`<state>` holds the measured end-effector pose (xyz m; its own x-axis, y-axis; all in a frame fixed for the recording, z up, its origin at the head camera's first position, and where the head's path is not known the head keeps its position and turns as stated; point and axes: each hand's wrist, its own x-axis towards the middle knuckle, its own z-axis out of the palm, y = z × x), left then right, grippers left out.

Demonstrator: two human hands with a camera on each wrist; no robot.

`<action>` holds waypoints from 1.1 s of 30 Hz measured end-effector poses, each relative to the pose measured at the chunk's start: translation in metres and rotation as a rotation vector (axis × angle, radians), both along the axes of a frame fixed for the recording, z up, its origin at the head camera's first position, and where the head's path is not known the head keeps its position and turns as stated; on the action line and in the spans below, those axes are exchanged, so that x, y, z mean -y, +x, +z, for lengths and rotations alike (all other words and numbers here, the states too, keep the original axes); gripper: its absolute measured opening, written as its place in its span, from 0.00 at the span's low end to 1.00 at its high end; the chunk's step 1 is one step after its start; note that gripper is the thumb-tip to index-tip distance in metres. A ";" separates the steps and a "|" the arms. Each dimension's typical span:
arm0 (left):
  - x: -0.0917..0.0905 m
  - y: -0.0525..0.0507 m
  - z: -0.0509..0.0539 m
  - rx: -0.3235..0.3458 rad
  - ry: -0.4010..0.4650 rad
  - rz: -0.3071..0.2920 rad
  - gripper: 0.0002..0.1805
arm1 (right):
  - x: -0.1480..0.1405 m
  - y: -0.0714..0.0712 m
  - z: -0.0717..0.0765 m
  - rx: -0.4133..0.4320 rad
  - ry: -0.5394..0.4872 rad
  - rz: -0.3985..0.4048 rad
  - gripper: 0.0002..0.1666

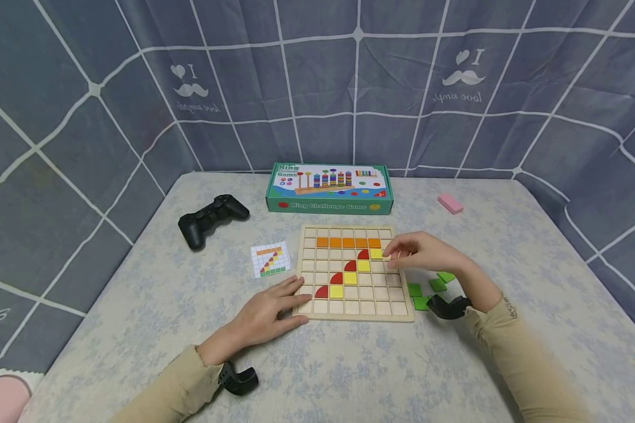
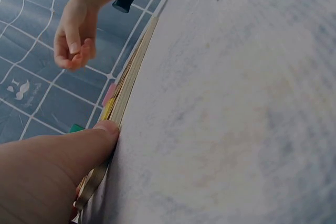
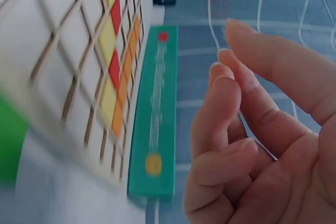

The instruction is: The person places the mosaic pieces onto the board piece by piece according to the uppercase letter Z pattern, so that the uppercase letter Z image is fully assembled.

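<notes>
A wooden grid board [image 1: 354, 319] lies on the table with a row of orange squares [image 1: 348, 242] near its far side. A diagonal of red quarter-round pieces [image 1: 337, 278] and yellow squares [image 1: 350, 278] crosses it. My left hand [image 1: 261, 314] rests on the board's left edge, fingers extended; its thumb [image 2: 84, 148] touches the rim in the left wrist view. My right hand [image 1: 423, 251] hovers over the board's right side near the topmost yellow square. In the right wrist view its fingers [image 3: 215, 114] are loosely bent, the thumb apart, and no piece shows between them.
Several green squares [image 1: 438, 285] lie right of the board, partly under the right wrist. A pattern card [image 1: 271, 259] lies at its left. Behind stand a green game box [image 1: 329, 205], a black game controller [image 1: 211, 218] and a pink block [image 1: 450, 204].
</notes>
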<state>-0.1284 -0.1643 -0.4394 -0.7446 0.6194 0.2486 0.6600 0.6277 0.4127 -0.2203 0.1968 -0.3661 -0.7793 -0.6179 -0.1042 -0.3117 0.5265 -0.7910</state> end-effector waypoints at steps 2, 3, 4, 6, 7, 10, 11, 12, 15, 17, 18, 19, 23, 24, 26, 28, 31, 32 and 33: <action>0.000 0.000 0.000 -0.004 0.004 0.000 0.26 | -0.014 0.001 0.000 0.004 0.000 -0.014 0.17; 0.000 0.000 0.000 -0.005 0.006 0.000 0.26 | -0.021 0.001 0.000 0.002 -0.007 -0.013 0.17; 0.000 0.000 0.000 -0.006 0.008 0.000 0.26 | -0.027 0.001 -0.001 0.001 -0.012 -0.015 0.17; 0.000 0.000 -0.001 -0.008 0.011 0.000 0.26 | -0.040 0.002 -0.003 -0.002 -0.020 -0.021 0.17; 0.000 0.000 -0.001 -0.007 0.013 0.000 0.26 | -0.045 0.002 -0.004 -0.004 -0.024 -0.025 0.17; 0.001 0.000 -0.001 -0.006 0.016 0.000 0.26 | -0.059 0.002 -0.008 0.007 -0.017 -0.048 0.18; 0.001 0.000 -0.001 -0.006 0.017 -0.001 0.26 | -0.064 0.002 -0.010 0.013 -0.012 -0.057 0.19; 0.001 0.000 -0.001 -0.005 0.018 -0.001 0.26 | -0.068 0.002 -0.011 0.024 -0.006 -0.066 0.19; 0.001 0.000 -0.001 -0.002 0.020 -0.002 0.26 | -0.078 0.001 -0.016 0.047 0.011 -0.081 0.19; 0.000 0.000 0.000 0.002 0.020 0.000 0.26 | -0.083 0.000 -0.019 0.062 0.012 -0.094 0.19; 0.000 0.000 0.000 0.003 0.020 0.001 0.26 | -0.086 0.000 -0.020 0.069 0.013 -0.098 0.19; 0.000 0.000 0.000 0.003 0.018 0.001 0.26 | -0.088 0.000 -0.021 0.074 0.016 -0.106 0.20; 0.000 0.000 0.000 0.000 0.016 0.001 0.26 | -0.095 -0.001 -0.024 0.092 0.018 -0.120 0.20; 0.000 0.000 0.000 0.000 0.017 0.001 0.26 | -0.096 -0.001 -0.025 0.098 0.018 -0.120 0.21; 0.000 0.000 0.000 -0.001 0.017 0.001 0.26 | -0.098 -0.002 -0.027 0.113 0.019 -0.118 0.21; 0.000 0.000 0.000 -0.002 0.017 0.001 0.26 | -0.100 -0.002 -0.029 0.128 0.022 -0.118 0.22; 0.000 0.000 -0.001 -0.006 0.017 0.002 0.26 | -0.102 -0.003 -0.032 0.150 0.029 -0.118 0.23; 0.000 0.000 -0.001 -0.009 0.018 0.001 0.26 | -0.103 -0.004 -0.033 0.153 0.032 -0.118 0.24; 0.000 0.000 -0.001 -0.010 0.018 0.001 0.26 | -0.104 -0.004 -0.034 0.152 0.036 -0.117 0.24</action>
<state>-0.1282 -0.1643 -0.4408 -0.7425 0.6144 0.2670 0.6637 0.6207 0.4175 -0.2243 0.3003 -0.3997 -0.8189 -0.5180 -0.2470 -0.1249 0.5810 -0.8043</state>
